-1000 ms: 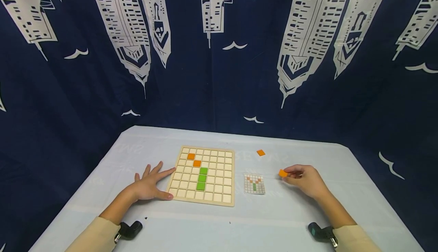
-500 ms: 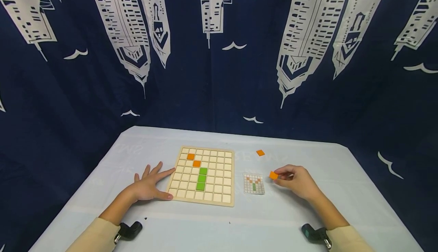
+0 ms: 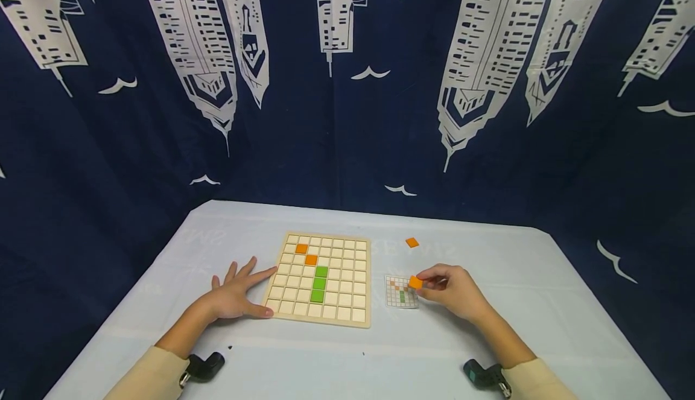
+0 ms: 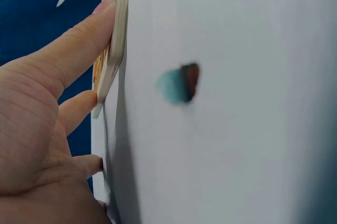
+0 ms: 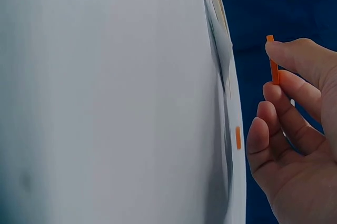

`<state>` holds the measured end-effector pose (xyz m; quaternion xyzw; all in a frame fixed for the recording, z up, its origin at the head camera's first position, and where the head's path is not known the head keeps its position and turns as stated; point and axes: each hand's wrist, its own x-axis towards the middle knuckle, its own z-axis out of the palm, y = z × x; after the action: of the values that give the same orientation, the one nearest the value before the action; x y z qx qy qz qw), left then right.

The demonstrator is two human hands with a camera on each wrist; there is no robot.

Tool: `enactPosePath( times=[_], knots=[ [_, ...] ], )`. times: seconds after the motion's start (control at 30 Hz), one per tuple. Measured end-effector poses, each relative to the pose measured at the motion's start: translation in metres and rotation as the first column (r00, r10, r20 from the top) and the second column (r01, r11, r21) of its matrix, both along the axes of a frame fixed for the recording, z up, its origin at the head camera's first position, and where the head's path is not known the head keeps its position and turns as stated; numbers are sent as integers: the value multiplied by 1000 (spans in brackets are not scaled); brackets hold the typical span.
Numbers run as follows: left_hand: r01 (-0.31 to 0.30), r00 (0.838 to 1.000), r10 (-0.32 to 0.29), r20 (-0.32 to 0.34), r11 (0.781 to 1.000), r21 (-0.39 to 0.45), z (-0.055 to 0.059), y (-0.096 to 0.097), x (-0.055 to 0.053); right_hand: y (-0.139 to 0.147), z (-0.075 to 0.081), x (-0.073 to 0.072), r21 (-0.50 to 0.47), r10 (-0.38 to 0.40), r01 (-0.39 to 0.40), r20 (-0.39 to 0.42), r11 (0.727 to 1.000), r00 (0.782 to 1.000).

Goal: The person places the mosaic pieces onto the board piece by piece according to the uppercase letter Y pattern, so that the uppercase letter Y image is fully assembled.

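A wooden grid board [image 3: 347,321] of pale squares lies left of the table's middle, with two orange tiles [image 3: 301,248] on a diagonal and a column of green tiles [image 3: 319,283] set in it. Fingers spread, my left hand [image 3: 234,298] touches the board's left edge with thumb and index finger; the left wrist view shows the thumb [image 4: 79,48] against its side. My right hand [image 3: 453,290] pinches an orange square tile [image 3: 415,282] between thumb and fingertips. That tile is raised above the table in the right wrist view and overlaps the pattern card [image 3: 396,296] in the head view.
Another orange tile [image 3: 412,242] lies on the white-covered table [image 3: 304,358] behind the card. A dark blue curtain [image 3: 336,146] printed with white buildings hangs behind the table. A small dark speck [image 3: 230,347] is on the cloth near my left wrist.
My right hand has moved left with the pinched orange tile, from right of the card to over its right edge. My left hand has stayed at the board's edge.
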<state>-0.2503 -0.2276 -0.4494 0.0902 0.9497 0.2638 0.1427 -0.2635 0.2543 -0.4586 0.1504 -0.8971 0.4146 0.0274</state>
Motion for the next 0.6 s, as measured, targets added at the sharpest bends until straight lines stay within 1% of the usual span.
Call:
enactPosePath(
  times=[0.13,0.3,0.6],
  knots=[
    [1,1000,-1,-2,1000,-3,0,0,0,-8,0,0,-29,24,-24,0,999,1000],
    [5,1000,-5,-2,1000,-1,-1,0,0,-18,2,0,-41,45,-45,5,998,999],
    [-2,1000,2,4,1000,1,-1,0,0,-31,3,-1,-68,49,-47,23,997,999]
  ],
)
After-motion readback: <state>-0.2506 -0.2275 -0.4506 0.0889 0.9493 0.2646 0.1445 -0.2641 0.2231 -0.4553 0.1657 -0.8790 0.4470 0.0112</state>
